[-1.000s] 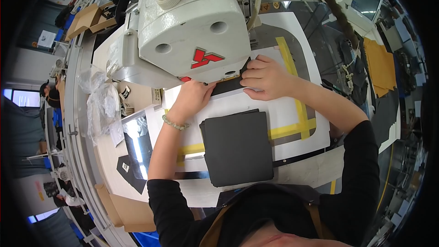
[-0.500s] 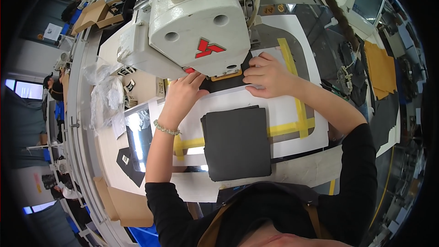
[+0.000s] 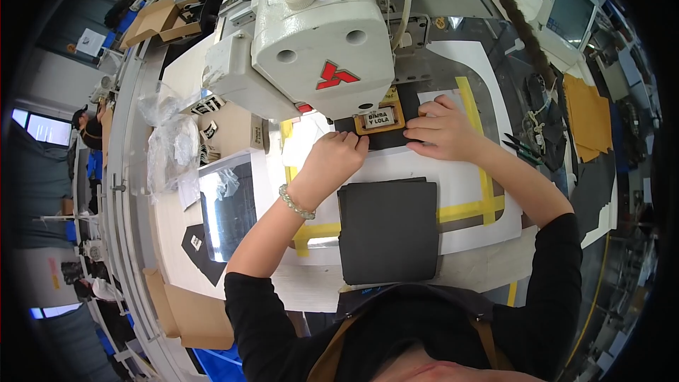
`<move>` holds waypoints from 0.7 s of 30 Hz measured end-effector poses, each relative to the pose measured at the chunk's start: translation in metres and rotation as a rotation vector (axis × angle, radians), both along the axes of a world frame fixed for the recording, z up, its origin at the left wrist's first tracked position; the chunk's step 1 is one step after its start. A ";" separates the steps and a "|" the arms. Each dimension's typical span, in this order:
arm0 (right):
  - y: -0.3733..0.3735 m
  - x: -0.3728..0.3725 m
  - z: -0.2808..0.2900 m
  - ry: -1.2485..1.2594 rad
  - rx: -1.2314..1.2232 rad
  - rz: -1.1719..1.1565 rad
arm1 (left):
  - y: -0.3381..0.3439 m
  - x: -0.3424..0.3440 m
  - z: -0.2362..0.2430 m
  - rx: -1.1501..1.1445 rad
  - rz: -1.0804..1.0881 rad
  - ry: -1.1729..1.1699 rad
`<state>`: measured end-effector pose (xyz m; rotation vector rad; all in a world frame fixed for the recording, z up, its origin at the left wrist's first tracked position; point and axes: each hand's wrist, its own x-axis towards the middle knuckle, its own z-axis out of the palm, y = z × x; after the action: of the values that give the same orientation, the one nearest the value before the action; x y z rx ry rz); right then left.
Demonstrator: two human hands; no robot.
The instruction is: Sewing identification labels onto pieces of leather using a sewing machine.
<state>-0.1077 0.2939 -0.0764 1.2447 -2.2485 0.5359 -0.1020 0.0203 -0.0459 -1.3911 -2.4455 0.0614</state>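
Toward the far edge of the white sheet [image 3: 456, 177], my half-curled left hand [image 3: 331, 163] and right hand [image 3: 444, 133] touch, pinch unclear, the black piece [image 3: 388, 141], probably pliant, best held by its sides.

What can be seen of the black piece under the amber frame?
The black piece looks thin, flat and matt; its material is unclear. It lies at the front of the white machine head, above a white sheet. The amber frame sits over it, a pale label inside. The left hand has fingers at its left end, the right hand at its right. Its full outline is hidden.
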 end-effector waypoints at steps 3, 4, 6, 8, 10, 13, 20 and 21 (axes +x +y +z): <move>0.000 0.000 -0.001 0.005 0.034 -0.031 | 0.002 0.003 -0.011 0.030 0.057 0.043; 0.000 0.001 -0.001 0.008 0.033 -0.030 | 0.004 0.003 -0.012 0.032 0.102 0.018; -0.001 0.003 -0.001 -0.015 0.015 -0.089 | 0.008 0.004 -0.013 0.059 0.118 0.021; -0.002 0.004 0.001 -0.014 0.012 -0.108 | 0.010 0.005 -0.014 0.089 0.134 0.021; -0.002 0.004 0.002 -0.009 0.007 -0.126 | 0.011 0.004 -0.013 0.116 0.200 -0.046; -0.002 0.003 -0.001 0.156 0.137 -0.165 | 0.003 0.000 -0.013 0.136 0.100 0.018; 0.001 0.043 0.015 0.385 0.239 -0.124 | -0.010 0.029 0.009 0.251 -0.058 0.030; 0.003 0.052 0.018 0.392 0.209 -0.138 | -0.010 0.039 0.016 0.226 -0.091 0.031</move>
<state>-0.0553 0.2971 -0.0588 1.1619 -2.0680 -0.0001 -0.0630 0.0103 -0.0303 -1.3863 -2.2790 -0.2066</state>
